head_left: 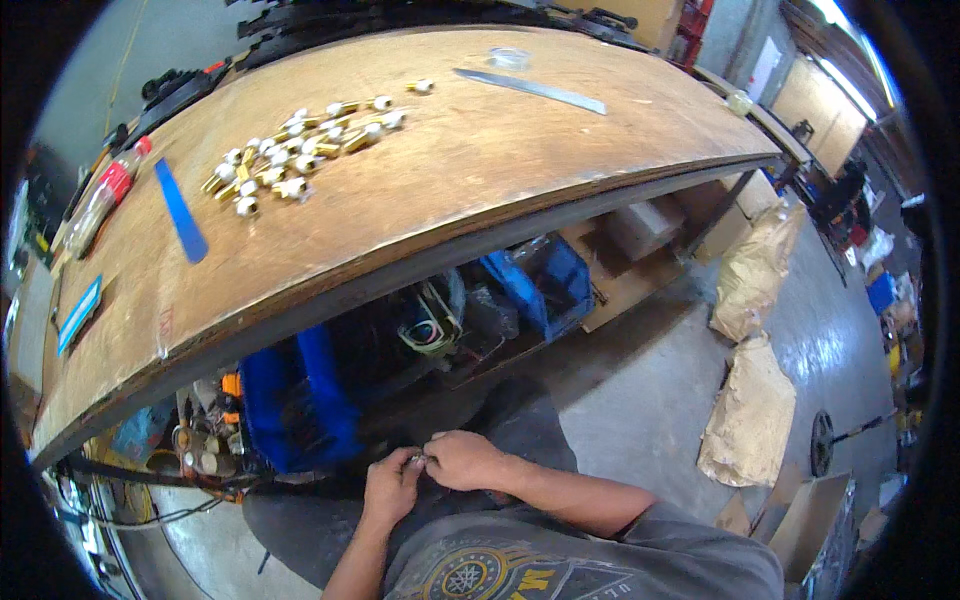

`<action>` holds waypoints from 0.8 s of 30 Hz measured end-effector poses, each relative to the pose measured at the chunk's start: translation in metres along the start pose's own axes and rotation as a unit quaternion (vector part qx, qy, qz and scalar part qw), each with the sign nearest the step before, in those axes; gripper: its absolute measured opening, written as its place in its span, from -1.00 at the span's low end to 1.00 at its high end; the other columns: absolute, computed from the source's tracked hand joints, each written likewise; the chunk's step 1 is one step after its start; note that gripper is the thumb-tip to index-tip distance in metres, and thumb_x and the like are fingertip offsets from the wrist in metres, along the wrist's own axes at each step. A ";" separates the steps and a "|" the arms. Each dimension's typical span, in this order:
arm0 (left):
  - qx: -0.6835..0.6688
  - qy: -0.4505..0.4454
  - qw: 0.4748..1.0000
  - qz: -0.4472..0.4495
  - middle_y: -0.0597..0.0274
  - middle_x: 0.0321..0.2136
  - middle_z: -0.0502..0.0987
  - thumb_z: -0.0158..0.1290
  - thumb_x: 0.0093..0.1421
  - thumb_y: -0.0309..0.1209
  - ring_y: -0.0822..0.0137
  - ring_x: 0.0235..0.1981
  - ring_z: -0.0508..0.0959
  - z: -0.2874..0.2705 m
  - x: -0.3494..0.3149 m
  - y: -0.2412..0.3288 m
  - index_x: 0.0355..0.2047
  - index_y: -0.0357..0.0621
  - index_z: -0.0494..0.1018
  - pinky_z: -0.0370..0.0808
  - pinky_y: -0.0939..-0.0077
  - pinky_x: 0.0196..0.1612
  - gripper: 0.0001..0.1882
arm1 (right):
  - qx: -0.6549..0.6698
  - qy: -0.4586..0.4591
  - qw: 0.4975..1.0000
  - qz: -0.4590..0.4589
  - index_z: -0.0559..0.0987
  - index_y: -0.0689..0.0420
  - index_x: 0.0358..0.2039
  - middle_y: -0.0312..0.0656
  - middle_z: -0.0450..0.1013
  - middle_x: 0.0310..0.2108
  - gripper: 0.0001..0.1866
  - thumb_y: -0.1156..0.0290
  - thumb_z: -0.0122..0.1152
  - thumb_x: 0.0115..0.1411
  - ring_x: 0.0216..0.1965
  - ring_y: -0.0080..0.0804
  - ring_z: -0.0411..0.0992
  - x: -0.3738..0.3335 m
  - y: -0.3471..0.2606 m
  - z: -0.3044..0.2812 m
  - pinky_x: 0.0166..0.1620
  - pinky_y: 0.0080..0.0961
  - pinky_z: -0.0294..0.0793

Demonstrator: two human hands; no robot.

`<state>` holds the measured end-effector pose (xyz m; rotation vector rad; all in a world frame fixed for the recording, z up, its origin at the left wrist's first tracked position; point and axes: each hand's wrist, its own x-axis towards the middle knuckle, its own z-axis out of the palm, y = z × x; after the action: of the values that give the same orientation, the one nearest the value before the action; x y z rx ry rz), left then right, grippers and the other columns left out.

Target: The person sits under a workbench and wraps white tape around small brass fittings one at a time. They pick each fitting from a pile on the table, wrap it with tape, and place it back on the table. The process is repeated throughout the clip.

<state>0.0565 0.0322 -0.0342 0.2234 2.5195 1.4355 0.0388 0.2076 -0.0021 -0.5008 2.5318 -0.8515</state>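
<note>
My left hand point(391, 486) and my right hand point(465, 461) meet over my lap, below the front edge of the workbench. Thumbs and fingers of both are pinched together around a tiny piece, mostly covered by the fingertips and too small to name. Up on the wooden bench top point(450, 170) lies a loose cluster of several brass fittings with white ends point(300, 150). One fitting point(421, 87) sits a little apart, toward the back.
Left of the fittings lie a blue strip point(181, 212), a plastic bottle point(100, 208) and a light-blue packet point(80, 315). A metal ruler-like strip point(530, 90) and clear round container point(508, 58) are farther back. Blue bins point(540, 283) stand under the bench; paper sacks point(750, 410) lie right.
</note>
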 end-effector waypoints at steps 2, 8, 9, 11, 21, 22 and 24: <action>-0.019 0.004 0.999 -0.047 -0.10 -0.44 0.60 0.08 0.18 -0.40 -0.04 -0.40 0.62 0.008 0.003 -0.007 -0.28 -0.24 0.57 0.52 0.23 -0.32 -0.82 | 0.001 0.003 1.000 0.009 0.59 0.22 -0.33 0.10 0.50 -0.24 -0.68 0.23 -0.01 0.22 -0.15 0.12 0.46 0.005 0.009 0.007 -0.06 -0.04 0.44; 0.065 0.047 0.995 -0.062 -0.12 -0.52 0.57 0.13 0.14 -0.32 -0.09 -0.45 0.59 0.019 0.008 -0.024 -0.40 -0.23 0.56 0.50 0.17 -0.37 -0.80 | -0.050 0.039 0.998 0.015 0.58 0.22 -0.37 0.05 0.51 -0.30 -0.72 0.26 0.02 0.18 -0.18 0.04 0.48 0.013 0.020 0.031 -0.10 -0.08 0.48; 0.092 0.046 0.993 -0.066 -0.14 -0.52 0.56 0.12 0.14 -0.31 -0.11 -0.46 0.58 0.021 0.010 -0.022 -0.40 -0.22 0.56 0.50 0.15 -0.37 -0.79 | -0.058 0.042 0.997 0.020 0.58 0.23 -0.38 0.03 0.50 -0.30 -0.72 0.27 0.04 0.17 -0.18 0.03 0.48 0.015 0.023 0.033 -0.10 -0.09 0.48; 0.138 0.059 0.988 -0.047 -0.15 -0.52 0.56 0.11 0.15 -0.29 -0.13 -0.45 0.58 0.023 0.010 -0.026 -0.39 -0.21 0.57 0.51 0.13 -0.35 -0.79 | -0.065 0.028 0.997 0.016 0.59 0.21 -0.39 0.02 0.50 -0.29 -0.73 0.27 0.05 0.16 -0.18 0.01 0.48 0.019 0.027 0.037 -0.10 -0.11 0.48; 0.004 0.107 0.994 -0.019 0.00 -0.37 0.63 0.15 0.16 -0.36 0.19 -0.32 0.66 -0.013 0.018 -0.019 -0.24 -0.24 0.56 0.54 0.33 -0.29 -0.78 | 0.130 0.076 0.984 -0.097 0.58 0.22 -0.32 0.02 0.49 -0.31 -0.76 0.29 0.11 0.19 -0.22 0.07 0.46 -0.015 0.011 0.022 -0.15 -0.15 0.46; -0.125 0.074 0.984 -0.099 0.09 -0.39 0.63 0.15 0.17 -0.42 0.31 -0.38 0.63 -0.013 0.012 -0.026 -0.20 -0.24 0.55 0.52 0.39 -0.32 -0.79 | 0.125 0.075 0.984 -0.100 0.58 0.21 -0.32 0.02 0.49 -0.34 -0.75 0.27 0.12 0.18 -0.23 0.07 0.46 -0.016 0.013 0.014 -0.16 -0.16 0.46; -0.215 0.037 0.971 -0.101 0.22 -0.44 0.60 0.20 0.16 -0.48 0.53 -0.44 0.54 -0.035 0.003 0.027 -0.19 -0.20 0.52 0.49 0.53 -0.37 -0.79 | 0.132 0.055 0.985 -0.095 0.59 0.20 -0.27 0.04 0.51 -0.30 -0.73 0.25 0.13 0.19 -0.23 0.04 0.49 -0.011 0.022 0.004 -0.16 -0.21 0.48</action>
<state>0.0449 0.0176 0.0060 -0.1607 2.1351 1.8750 0.0459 0.2271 -0.0154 -0.6283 2.4427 -1.2980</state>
